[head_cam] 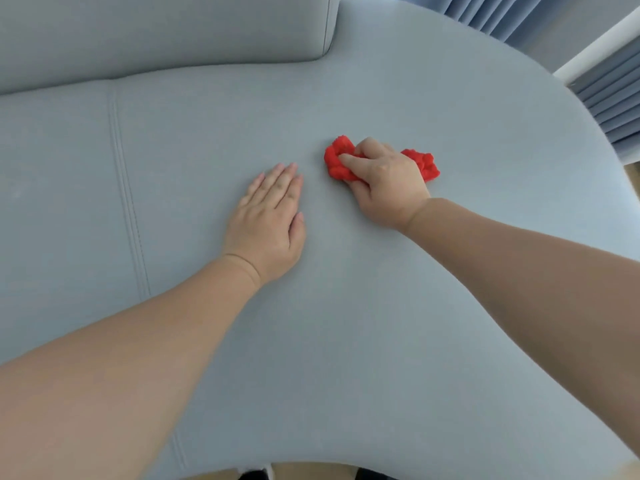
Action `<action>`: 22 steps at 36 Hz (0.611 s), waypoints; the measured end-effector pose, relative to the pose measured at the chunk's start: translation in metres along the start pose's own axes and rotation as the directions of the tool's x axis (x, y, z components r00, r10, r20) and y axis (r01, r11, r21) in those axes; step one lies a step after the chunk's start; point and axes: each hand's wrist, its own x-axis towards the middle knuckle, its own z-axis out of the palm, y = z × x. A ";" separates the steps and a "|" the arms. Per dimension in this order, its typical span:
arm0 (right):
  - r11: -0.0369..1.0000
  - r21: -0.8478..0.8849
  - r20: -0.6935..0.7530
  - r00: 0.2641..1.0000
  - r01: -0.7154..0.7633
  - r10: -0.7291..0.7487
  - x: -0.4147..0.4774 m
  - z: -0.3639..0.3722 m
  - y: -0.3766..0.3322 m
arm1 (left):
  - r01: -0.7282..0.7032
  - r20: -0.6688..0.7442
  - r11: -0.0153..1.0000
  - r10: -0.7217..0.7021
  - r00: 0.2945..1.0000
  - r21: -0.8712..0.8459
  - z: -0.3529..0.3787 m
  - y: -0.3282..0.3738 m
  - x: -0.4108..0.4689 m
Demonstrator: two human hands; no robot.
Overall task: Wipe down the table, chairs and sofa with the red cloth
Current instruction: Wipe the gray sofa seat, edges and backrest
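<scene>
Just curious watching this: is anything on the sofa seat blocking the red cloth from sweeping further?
Only the left hand, resting flat on the sofa seat beside the red cloth that the right hand grips. Elsewhere nothing visible lies on the seat.

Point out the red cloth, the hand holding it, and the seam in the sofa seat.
red cloth [335, 161]: head view, bunched left end poking past the fingers.
right hand [384, 180]: head view, back of the hand, closed on the cloth.
seam [128, 202]: head view, midway along the double stitching.

The bunched red cloth [337, 164] lies pressed on the pale blue-grey sofa [381, 306] seat.
</scene>
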 end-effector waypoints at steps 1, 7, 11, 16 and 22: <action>1.000 0.002 0.003 1.000 0.000 0.000 -0.008 0.001 -0.004 | 0.012 0.007 1.000 -0.012 1.000 0.002 0.001 0.000 -0.009; 0.999 0.006 0.035 0.999 -0.036 0.036 -0.048 0.007 -0.027 | 0.028 0.036 1.000 -0.029 0.999 0.009 0.010 0.005 -0.048; 0.998 0.020 0.052 0.997 -0.056 0.055 -0.078 0.011 -0.045 | 0.023 0.037 1.000 -0.023 0.999 0.003 0.012 0.011 -0.062; 0.998 0.047 0.077 0.996 -0.052 0.048 -0.121 0.021 -0.074 | 0.018 0.033 1.000 -0.017 0.999 -0.014 0.013 0.015 -0.083; 0.998 0.062 0.127 0.992 0.001 -0.009 -0.185 0.027 -0.106 | 0.036 0.077 0.999 -0.035 0.996 -0.016 0.014 0.014 -0.104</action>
